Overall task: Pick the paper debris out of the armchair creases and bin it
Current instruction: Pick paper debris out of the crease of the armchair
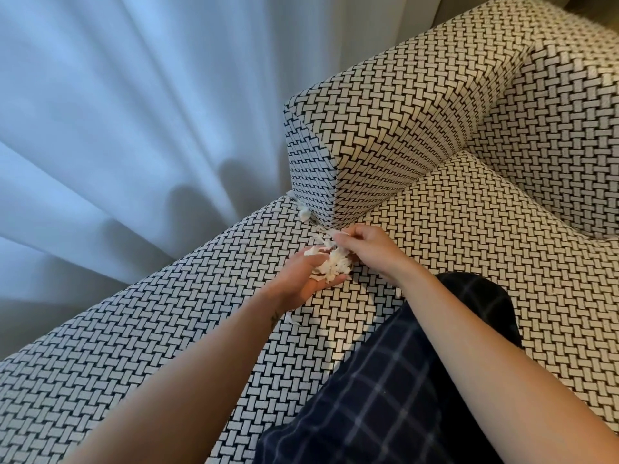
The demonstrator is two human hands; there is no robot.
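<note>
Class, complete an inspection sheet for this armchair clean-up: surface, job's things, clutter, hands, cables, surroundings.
Surface: woven-pattern armchair seat, armrest.
Job's things: paper pile in left hand; loose scraps in the armrest crease; no bin seen.
Clutter: one scrap on the seat.
Hands: left hand cups the pile; right hand pinches a shred.
Cables: nothing seen.
Surroundings: pale curtain; checked trouser leg.
</note>
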